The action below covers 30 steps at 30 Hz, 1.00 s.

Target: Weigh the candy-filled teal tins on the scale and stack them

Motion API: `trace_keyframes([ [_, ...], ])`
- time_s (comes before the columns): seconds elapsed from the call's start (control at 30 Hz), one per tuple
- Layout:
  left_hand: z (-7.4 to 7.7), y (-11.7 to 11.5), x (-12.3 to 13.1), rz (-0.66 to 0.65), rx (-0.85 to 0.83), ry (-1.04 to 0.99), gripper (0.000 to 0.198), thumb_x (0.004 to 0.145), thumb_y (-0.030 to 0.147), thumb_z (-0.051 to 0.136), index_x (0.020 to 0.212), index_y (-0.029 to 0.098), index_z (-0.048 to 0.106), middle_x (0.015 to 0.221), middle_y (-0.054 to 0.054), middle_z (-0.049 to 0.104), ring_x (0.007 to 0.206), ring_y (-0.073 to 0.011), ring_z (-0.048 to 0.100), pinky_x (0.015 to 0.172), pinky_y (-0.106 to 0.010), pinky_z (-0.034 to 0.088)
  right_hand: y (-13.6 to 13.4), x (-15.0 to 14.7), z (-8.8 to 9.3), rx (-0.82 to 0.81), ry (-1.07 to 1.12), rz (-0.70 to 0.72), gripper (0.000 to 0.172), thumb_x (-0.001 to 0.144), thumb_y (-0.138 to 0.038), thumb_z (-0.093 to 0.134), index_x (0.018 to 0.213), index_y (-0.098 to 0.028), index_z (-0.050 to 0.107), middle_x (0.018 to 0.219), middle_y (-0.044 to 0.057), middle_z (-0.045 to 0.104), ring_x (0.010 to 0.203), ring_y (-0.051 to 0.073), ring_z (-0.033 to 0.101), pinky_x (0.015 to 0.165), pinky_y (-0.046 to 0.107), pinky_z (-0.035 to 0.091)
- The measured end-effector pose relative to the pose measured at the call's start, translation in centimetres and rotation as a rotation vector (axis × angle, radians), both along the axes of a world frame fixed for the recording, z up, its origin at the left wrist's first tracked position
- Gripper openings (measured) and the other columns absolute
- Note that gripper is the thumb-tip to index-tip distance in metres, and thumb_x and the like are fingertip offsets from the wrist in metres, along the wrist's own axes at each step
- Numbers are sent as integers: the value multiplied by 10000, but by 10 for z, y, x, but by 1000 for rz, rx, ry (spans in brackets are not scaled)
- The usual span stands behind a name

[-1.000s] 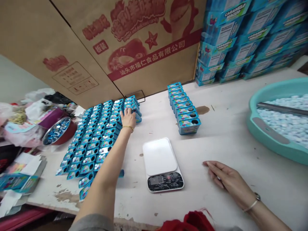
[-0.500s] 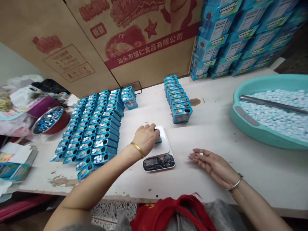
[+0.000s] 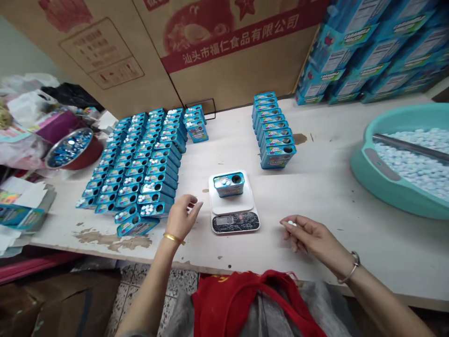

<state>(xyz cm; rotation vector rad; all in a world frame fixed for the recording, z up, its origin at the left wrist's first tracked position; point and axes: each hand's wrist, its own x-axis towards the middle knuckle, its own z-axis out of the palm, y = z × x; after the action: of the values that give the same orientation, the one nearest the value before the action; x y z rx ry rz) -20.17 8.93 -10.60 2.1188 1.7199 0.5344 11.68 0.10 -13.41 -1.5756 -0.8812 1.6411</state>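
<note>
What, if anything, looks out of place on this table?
One blue tin at the front corner of the left block lies skewed across the row's end, out of line with the neatly ranked tins behind it.

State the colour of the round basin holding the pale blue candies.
The basin is a pale teal-green, and it shows best in the head view.

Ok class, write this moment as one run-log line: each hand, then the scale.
left hand: empty | right hand: pinching white candy | digital scale: candy tin on top
</note>
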Motion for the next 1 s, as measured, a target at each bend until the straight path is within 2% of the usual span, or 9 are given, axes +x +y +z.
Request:
trace_keyframes([
  [0.1,-30,-17,-13,71,-77,-26,209,842,364,516,766,173,555,722,-13,596,628,-119,547,575,-230,424,20,-5,19,157,-124,26,397,736,-541,607,869,-168,577,622,4,583,464,104,499,462,247,389],
  [0.17,-40,-24,-16,78,-87,-47,207,842,357,508,762,173,557,714,-12,594,626,-120,543,580,-231,423,38,-11,36,260,-195,69,347,773,-513,578,855,-175,575,612,-4,572,461,100,479,473,249,387],
  [0.3,-42,-26,-16,66,-70,-81,203,848,353,498,769,174,555,725,-10,595,632,-117,532,594,-232,420,76,-30,68,430,-306,160,285,811,-468,546,816,-184,574,593,-21,547,443,88,425,450,239,344],
  [0.43,-35,-19,-11,57,-17,-118,194,854,340,496,762,177,548,733,-8,592,641,-115,530,607,-230,423,108,-53,88,619,-515,292,222,825,-390,545,796,-178,605,563,-26,519,499,104,428,499,246,328],
  [0.57,-27,-13,-5,26,35,-155,174,860,314,498,760,179,544,736,-8,589,668,-116,536,617,-227,426,125,-71,95,658,-677,404,145,806,-284,556,735,-174,616,500,-42,453,496,108,402,519,255,295],
  [0.67,-22,-11,0,8,72,-188,166,863,299,501,756,179,542,733,-6,588,675,-114,534,624,-227,430,129,-78,94,648,-705,429,142,803,-262,553,712,-174,617,489,-46,432,495,107,388,522,256,285],
  [0.87,-19,-6,7,13,94,-237,159,870,296,499,785,176,558,762,-17,597,696,-118,548,643,-239,452,130,-73,90,659,-666,382,153,808,-270,547,731,-166,629,499,-41,458,493,103,405,529,257,304],
  [0.93,-15,-6,10,14,123,-256,137,876,296,497,860,178,565,818,-28,604,731,-123,564,660,-244,466,130,-70,89,663,-640,353,155,802,-285,553,738,-170,635,506,-32,481,497,106,417,524,259,312],
  [1.0,-10,-4,15,-19,199,-269,167,879,290,499,995,185,559,923,-51,604,834,-143,579,724,-266,481,128,-66,87,638,-520,278,167,796,-319,562,752,-173,632,534,-19,517,495,106,431,507,256,323],
])
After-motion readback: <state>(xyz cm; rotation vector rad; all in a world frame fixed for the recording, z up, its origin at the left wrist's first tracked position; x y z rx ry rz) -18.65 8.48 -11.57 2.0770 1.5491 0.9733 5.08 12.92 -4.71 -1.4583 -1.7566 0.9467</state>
